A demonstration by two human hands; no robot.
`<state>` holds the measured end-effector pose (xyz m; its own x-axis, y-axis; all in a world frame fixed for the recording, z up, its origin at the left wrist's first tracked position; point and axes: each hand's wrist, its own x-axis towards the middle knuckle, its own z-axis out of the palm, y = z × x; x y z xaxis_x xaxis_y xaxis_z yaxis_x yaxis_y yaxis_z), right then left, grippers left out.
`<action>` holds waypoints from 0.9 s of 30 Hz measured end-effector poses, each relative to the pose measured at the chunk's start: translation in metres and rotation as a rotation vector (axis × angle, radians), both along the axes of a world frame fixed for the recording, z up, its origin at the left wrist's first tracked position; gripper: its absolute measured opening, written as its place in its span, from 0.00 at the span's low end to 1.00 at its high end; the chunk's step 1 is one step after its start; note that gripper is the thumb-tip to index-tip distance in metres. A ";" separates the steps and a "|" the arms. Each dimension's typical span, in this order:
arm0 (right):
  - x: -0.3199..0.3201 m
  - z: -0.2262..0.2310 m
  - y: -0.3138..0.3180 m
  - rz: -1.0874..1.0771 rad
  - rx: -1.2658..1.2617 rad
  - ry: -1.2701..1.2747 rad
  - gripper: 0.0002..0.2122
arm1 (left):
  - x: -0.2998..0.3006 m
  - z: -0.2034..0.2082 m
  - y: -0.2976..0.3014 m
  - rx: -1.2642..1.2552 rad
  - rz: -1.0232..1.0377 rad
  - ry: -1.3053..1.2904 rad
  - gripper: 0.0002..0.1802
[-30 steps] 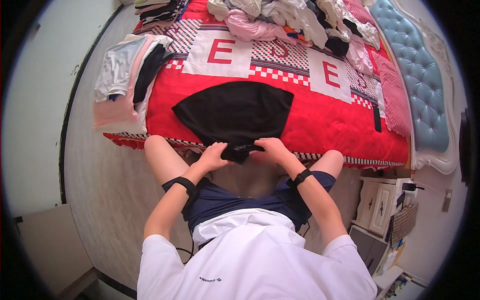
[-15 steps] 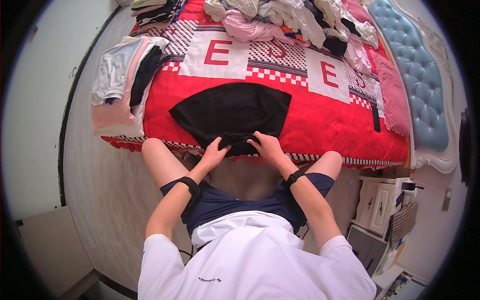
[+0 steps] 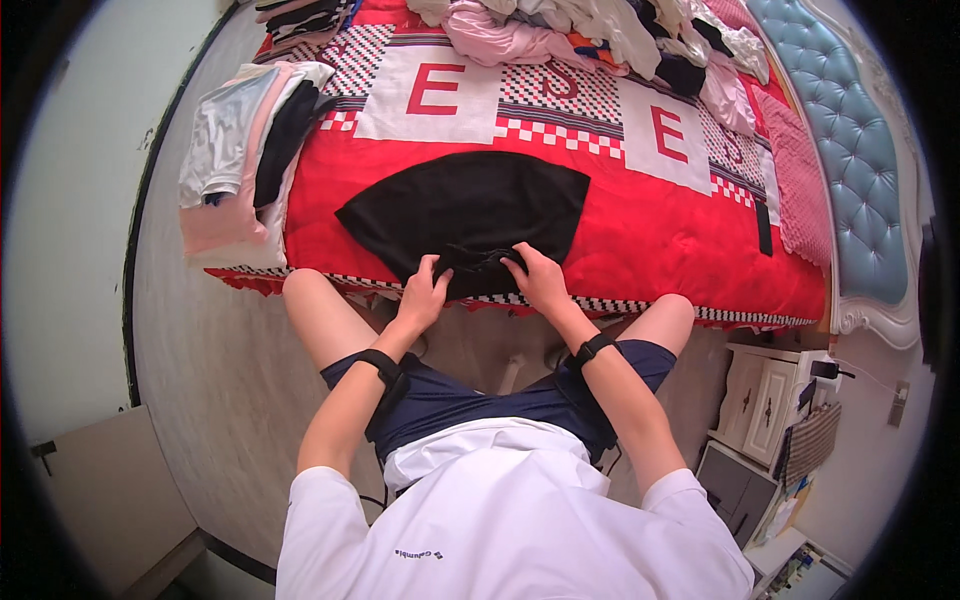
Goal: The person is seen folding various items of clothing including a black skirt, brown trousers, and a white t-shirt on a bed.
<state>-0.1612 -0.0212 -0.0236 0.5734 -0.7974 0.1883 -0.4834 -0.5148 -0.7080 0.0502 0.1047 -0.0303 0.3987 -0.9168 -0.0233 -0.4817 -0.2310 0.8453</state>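
Note:
A black skirt-like garment [image 3: 470,205], flared at its far side and gathered at its near edge, lies spread on the red patterned bedspread [image 3: 660,250]. Its narrow gathered band is between my two hands, close to the bed's front edge. My left hand [image 3: 425,292] pinches the left end of that band, thumb against the fingers. At the right end, my right hand [image 3: 540,277] grips the same band with bent fingers. The fabric between them is bunched into small folds.
Folded light and dark clothes [image 3: 235,150] are stacked at the bed's left edge, with another folded pile [image 3: 300,25] behind. A heap of loose clothes [image 3: 570,35] lies at the far side. On the right are a blue tufted headboard [image 3: 840,150] and a white cabinet [image 3: 760,400].
Both hands have moved slightly up and apart, drawing the gathered band wider between them. The view has shifted a little.

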 end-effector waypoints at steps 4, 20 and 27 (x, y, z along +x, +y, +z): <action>0.002 -0.001 -0.003 -0.027 0.067 0.069 0.13 | -0.007 0.003 -0.003 0.180 0.103 0.200 0.20; -0.032 0.021 -0.010 0.695 -0.429 0.615 0.34 | 0.000 0.022 0.003 0.069 -0.680 -1.140 0.47; -0.039 0.010 -0.040 0.759 -0.575 0.542 0.28 | 0.022 0.014 -0.006 -0.025 -0.790 -0.873 0.33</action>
